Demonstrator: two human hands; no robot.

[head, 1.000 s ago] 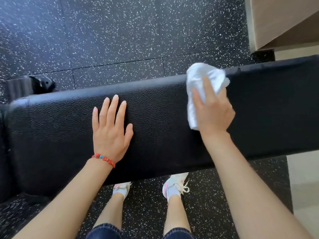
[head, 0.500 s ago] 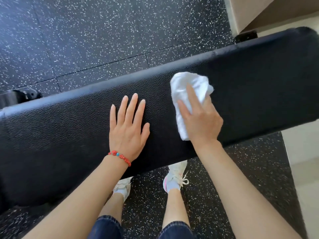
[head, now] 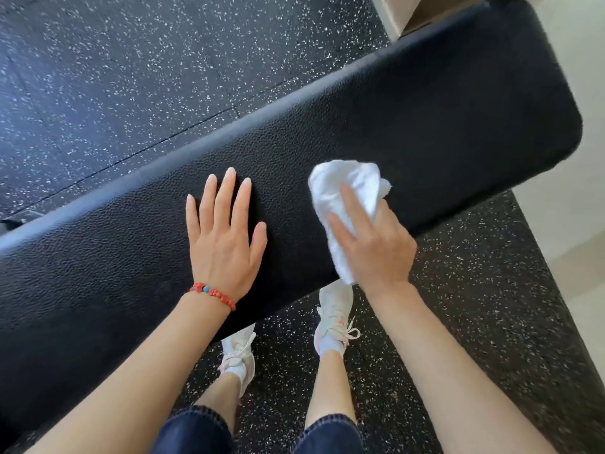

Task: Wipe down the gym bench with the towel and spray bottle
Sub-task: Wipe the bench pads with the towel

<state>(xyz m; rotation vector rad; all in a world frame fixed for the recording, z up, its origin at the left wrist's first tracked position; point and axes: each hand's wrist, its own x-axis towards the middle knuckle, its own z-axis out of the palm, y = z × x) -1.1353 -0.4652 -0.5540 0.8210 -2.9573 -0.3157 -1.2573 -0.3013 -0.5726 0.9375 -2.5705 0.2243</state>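
Note:
The black padded gym bench (head: 442, 119) runs diagonally from lower left to upper right. My left hand (head: 226, 237), with a red bead bracelet at the wrist, lies flat on the pad, fingers spread and holding nothing. Right of it, my right hand (head: 373, 247) presses a crumpled white towel (head: 343, 188) onto the pad near its front edge. The towel sticks out beyond my fingers. No spray bottle is in view.
Black speckled rubber flooring (head: 131, 77) surrounds the bench. My two feet in white sneakers (head: 334, 319) stand under the front edge. A pale floor strip (head: 563, 217) lies on the right, and a beige wall base (head: 409, 11) at top right.
The view has swung so the bench's right end now shows. My right hand has drawn the towel from the far edge of the pad toward the near edge. The left hand stays flat.

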